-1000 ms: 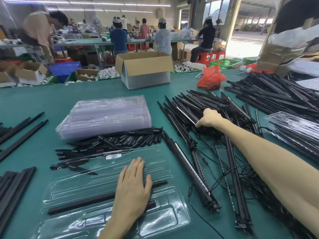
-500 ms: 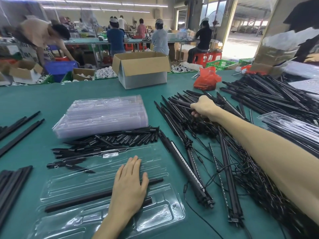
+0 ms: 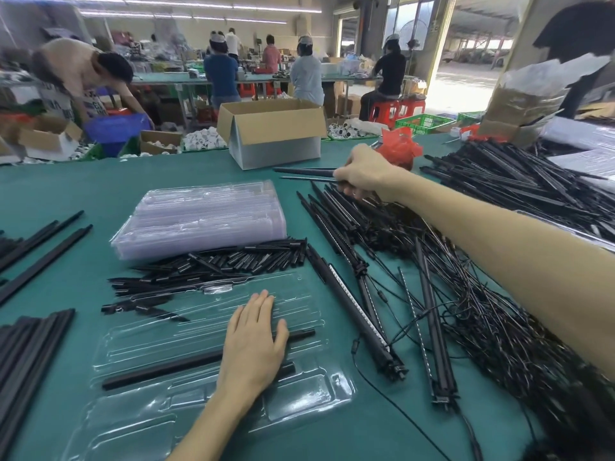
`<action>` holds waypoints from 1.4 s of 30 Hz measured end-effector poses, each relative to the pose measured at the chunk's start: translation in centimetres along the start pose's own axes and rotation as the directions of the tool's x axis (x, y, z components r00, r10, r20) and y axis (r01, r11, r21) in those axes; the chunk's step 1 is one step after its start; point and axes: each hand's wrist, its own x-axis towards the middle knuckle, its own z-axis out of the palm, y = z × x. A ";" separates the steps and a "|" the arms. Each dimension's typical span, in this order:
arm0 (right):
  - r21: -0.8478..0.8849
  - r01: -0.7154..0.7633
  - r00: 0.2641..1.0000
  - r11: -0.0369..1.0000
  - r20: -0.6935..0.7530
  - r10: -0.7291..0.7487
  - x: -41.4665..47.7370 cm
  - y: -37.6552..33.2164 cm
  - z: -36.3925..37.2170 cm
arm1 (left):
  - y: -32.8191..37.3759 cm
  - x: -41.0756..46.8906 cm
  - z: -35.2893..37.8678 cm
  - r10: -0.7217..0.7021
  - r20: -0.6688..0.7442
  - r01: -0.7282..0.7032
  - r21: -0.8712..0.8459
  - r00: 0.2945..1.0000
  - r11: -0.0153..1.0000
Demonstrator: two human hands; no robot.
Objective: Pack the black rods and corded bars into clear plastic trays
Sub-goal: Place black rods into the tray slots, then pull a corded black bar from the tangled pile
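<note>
Tray (image 3: 309,390) was clear plastic, glossy w/ glare spots. Tray stack (image 3: 203,217) same, hazier. Rod (image 3: 159,372) looked matt black, smooth. Table (image 3: 66,194) had matt green covering. Box (image 3: 273,128): plain brown cardboard. Bag (image 3: 397,148): thin, crinkly red plastic.

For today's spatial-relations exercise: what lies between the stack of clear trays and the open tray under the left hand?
In the head view, a heap of short black rods lies between the stack of clear trays and the open tray.
</note>
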 end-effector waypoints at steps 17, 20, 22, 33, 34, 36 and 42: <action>0.238 0.082 0.968 0.968 0.210 -0.134 -13.0 -0.3 10.0 | -0.8 0.8 -7.8 -0.343 0.266 0.228 -0.962 0.901 -0.148; 0.258 0.156 0.953 0.953 0.215 -0.214 -16.0 0.5 11.6 | 0.0 0.6 -8.9 -0.202 0.369 0.300 -0.905 0.907 -0.303; 0.213 0.217 0.941 0.953 0.213 -0.262 -18.1 1.1 12.6 | 1.1 0.1 -8.9 -0.150 0.381 0.318 -0.890 0.912 -0.327; -0.397 0.419 0.906 0.817 0.121 -0.406 -22.6 10.4 11.7 | -0.2 0.2 -10.7 -0.354 0.351 0.111 -0.828 0.867 -0.549; -0.436 0.394 0.914 0.810 0.087 -0.397 -22.5 11.5 10.9 | -0.5 0.3 -11.1 -0.357 0.332 0.095 -0.834 0.873 -0.543; -0.492 0.336 0.926 0.803 0.016 -0.377 -22.3 13.7 9.5 | -0.7 0.6 -11.8 -0.357 0.308 0.061 -0.825 0.882 -0.561; -0.419 0.251 0.905 0.873 -0.218 -0.365 -21.7 14.8 8.5 | -0.3 1.0 -11.9 -0.380 0.365 0.148 -0.858 0.850 -0.491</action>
